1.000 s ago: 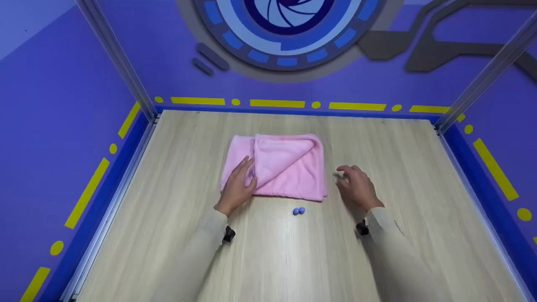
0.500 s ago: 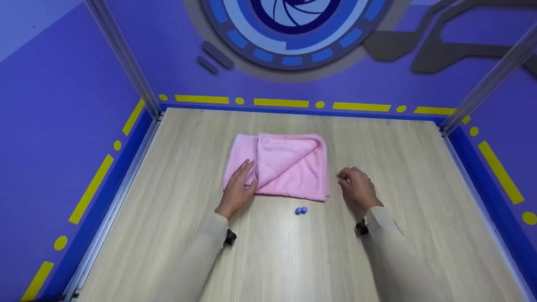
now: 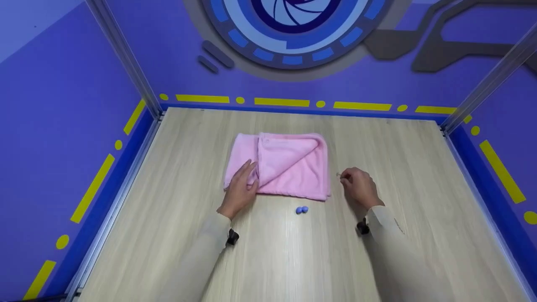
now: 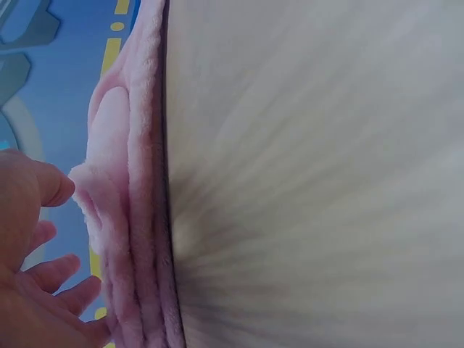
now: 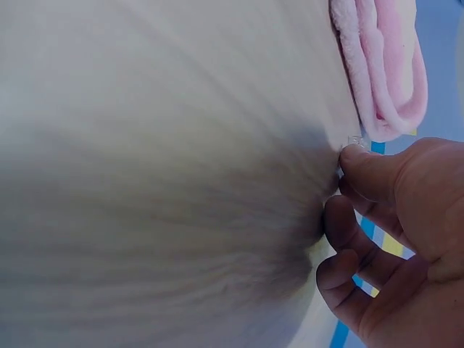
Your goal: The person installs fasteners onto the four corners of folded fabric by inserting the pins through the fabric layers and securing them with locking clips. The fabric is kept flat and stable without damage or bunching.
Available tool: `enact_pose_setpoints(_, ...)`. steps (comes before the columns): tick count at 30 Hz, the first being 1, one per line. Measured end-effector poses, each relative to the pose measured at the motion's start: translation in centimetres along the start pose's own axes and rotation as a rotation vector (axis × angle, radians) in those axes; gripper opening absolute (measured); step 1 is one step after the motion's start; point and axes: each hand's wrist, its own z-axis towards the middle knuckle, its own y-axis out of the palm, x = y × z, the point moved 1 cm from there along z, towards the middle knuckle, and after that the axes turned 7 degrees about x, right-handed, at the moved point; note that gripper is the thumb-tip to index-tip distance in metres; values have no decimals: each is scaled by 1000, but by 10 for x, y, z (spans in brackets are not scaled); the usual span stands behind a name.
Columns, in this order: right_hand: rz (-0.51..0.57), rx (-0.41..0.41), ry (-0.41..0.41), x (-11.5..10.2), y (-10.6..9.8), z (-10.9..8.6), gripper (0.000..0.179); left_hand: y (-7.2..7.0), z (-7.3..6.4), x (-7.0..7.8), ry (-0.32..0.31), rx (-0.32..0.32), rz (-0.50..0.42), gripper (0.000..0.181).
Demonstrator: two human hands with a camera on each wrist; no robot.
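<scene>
A folded pink fleece cloth (image 3: 293, 167) lies mid-table, its top layer turned back in a diagonal fold. My left hand (image 3: 239, 191) rests on its near left part, fingers loosely spread; in the left wrist view the fingertips (image 4: 85, 291) are right at the stacked, folded layers (image 4: 145, 239). To the right of the cloth, low over the wood, my right hand (image 3: 358, 186) has thumb and forefinger together. Between them it pinches a small clear, transparent piece (image 5: 355, 141), mostly covered by the fingertips. The other fingers (image 5: 341, 225) are curled beneath.
Two small blue-violet rounded pieces (image 3: 301, 209) sit side by side in front of the cloth, between the hands. The light wood table (image 3: 277, 260) is bounded by blue-purple panels (image 3: 260, 90) at the back and both sides, with metal posts (image 3: 126, 58) at the corners.
My right thumb and forefinger have come together on the small clear piece beside the cloth. The left hand stays on the cloth, and the head view has shifted slightly.
</scene>
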Motion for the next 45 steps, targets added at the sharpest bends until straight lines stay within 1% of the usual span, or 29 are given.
enact_pose_setpoints(2, 1, 1, -5, 0, -2, -1, 5, 3, 1, 5, 30, 13, -5, 56)
enact_pose_setpoints(5, 14, -1, 8, -1, -5, -2, 4, 9, 3, 17, 73, 35, -13, 54)
enact_pose_setpoints(8, 36, 5, 24, -2, -8, -3, 5, 18, 5, 31, 117, 27, -13, 54)
enact_pose_setpoints(13, 72, 19, 26, -4, -12, -5, 9, 34, 7, 56, 203, -44, 5, 50)
enact_pose_setpoints(17, 76, 44, 23, -5, -18, -8, 10, 48, 9, 71, 258, -92, 30, 47)
enact_pose_setpoints(20, 70, 68, 18, -4, -22, -11, 8, 58, 10, 80, 276, -144, 42, 46)
enact_pose_setpoints(24, 65, 96, 10, -3, -26, -13, 7, 70, 9, 89, 273, -242, 68, 45)
enact_pose_setpoints(30, 73, 115, 10, -1, -28, -16, 9, 86, 5, 98, 283, -414, 101, 49)
enact_pose_setpoints(34, 74, 110, 34, 0, -27, -19, 10, 94, 1, 99, 311, -520, 139, 43)
enact_pose_setpoints(37, 82, 84, 54, 1, -24, -22, 11, 97, -5, 98, 326, -567, 186, 37)
enact_pose_setpoints(41, 88, 64, 73, 4, -21, -25, 12, 100, -9, 97, 319, -617, 244, 38)
enact_pose_setpoints(45, 87, 74, 70, 5, -23, -24, 12, 102, -8, 98, 307, -637, 275, 42)
